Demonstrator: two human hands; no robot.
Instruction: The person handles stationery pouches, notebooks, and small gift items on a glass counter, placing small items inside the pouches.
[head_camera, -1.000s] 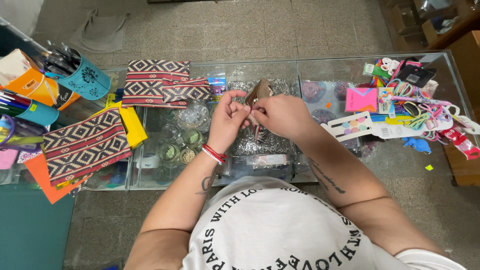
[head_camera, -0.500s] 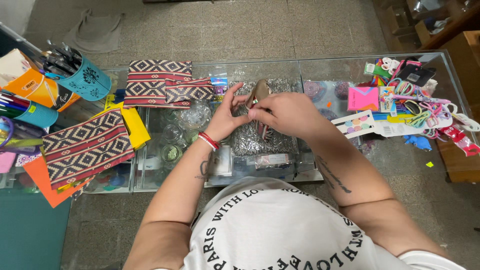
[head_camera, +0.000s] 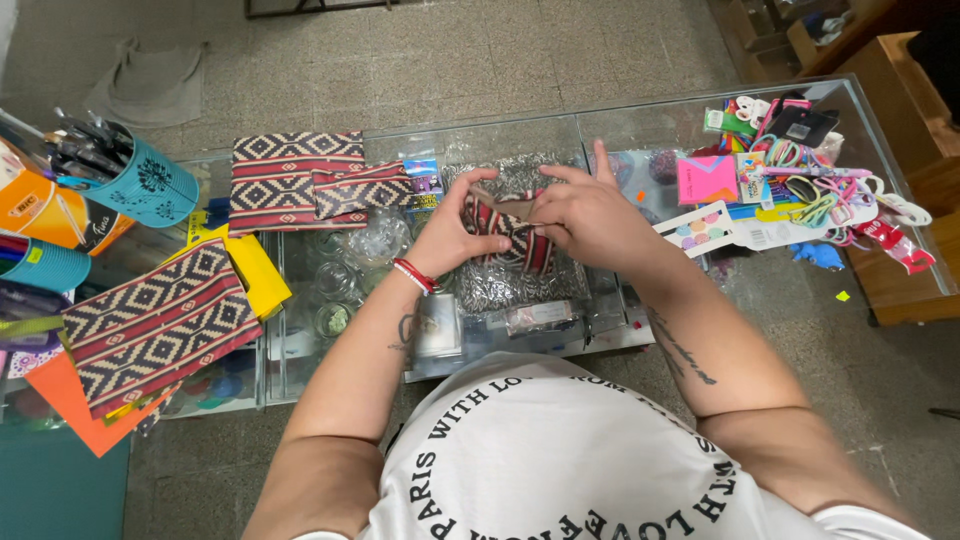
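Note:
On the glass counter lies a small paper bag with a red, black and white woven pattern and a plain brown flap at its top. My left hand pinches the flap's left end between thumb and forefinger. My right hand grips the flap's right side, its other fingers spread over the glass. The hands nearly meet above the bag. A red string bracelet circles my left wrist.
More patterned bags lie at the back left and the near left. A teal cup of pens stands at the far left. A pink notepad, a card of stickers and a heap of hair ties fill the right.
The bag was held up on edge between both hands; now it lies flat on the glass with its flap folded over. My view has shifted slightly.

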